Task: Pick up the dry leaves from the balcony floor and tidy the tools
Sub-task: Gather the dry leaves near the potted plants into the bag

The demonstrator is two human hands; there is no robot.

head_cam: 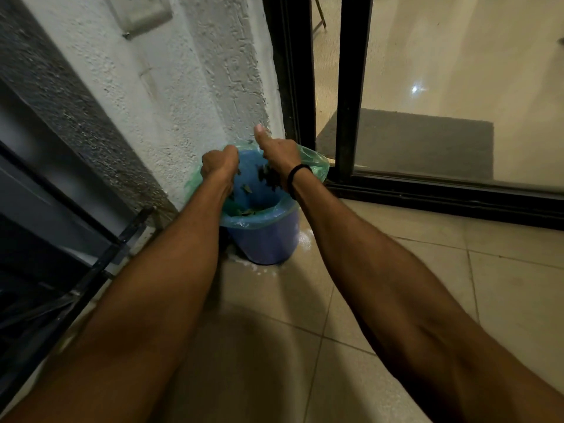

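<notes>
The blue bucket [268,239] stands in the corner against the white wall [183,102], near the black door frame [348,87], dry leaves [268,176] inside. The left hand [218,164] fists the green liner [317,166] at its left rim; the right hand [279,154] has its thumb up, fingers hidden, grip unclear. Open tiled floor [305,300] lies rightward

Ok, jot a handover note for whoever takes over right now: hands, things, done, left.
Left hand grips the green bag at the left rim of the blue bucket.
Right hand is at the far rim, thumb up, fingers hidden.
Dry leaves lie inside the bag.
Done: no loose leaves on the tiles in view.
Left: tools, none in view.
</notes>
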